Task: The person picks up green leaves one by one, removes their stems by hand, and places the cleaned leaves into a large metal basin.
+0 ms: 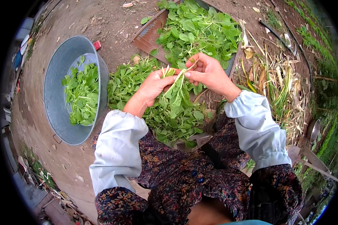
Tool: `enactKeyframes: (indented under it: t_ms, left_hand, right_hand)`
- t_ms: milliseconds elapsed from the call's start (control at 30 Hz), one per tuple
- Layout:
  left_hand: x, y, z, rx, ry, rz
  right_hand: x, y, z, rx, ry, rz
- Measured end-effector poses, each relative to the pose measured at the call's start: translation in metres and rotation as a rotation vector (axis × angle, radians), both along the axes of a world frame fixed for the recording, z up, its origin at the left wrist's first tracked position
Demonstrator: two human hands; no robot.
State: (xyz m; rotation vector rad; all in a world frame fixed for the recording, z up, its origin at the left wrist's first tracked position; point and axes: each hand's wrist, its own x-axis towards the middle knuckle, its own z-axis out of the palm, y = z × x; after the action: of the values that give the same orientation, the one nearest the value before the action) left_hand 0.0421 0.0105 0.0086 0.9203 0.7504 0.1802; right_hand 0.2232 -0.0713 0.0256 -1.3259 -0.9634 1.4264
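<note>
A leafy green plant (178,94) hangs leaves-down between my two hands, over a heap of greens on the ground. My left hand (155,87) grips it near the leaf stalks, with a few cut-looking pale stems poking up past the fingers. At the stalk's root end, my right hand (205,71) pinches with thumb and fingers. Loose greens (171,123) lie in a pile beneath both hands. To the left stands a round grey metal tub (55,92), holding a smaller bunch of leaves (83,94).
Beyond my hands, a rusty metal tray (150,35) carries a large mound of greens (197,31). Dry stalks and long leaves (281,87) are heaped at the right. A red packet (97,45) lies beside the tub. A dark hose (278,36) crosses the dirt at upper right.
</note>
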Motion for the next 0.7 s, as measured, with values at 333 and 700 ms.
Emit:
enactKeyframes:
  t_ms: [333, 700]
  left_hand:
    - [0.004, -0.003, -0.009, 0.070, 0.059, 0.020]
    - [0.002, -0.002, -0.004, 0.159, 0.125, 0.073]
  right_hand:
    - [-0.009, 0.001, -0.007, -0.070, 0.036, -0.042]
    - [-0.006, 0.001, -0.015, 0.104, -0.170, -0.112]
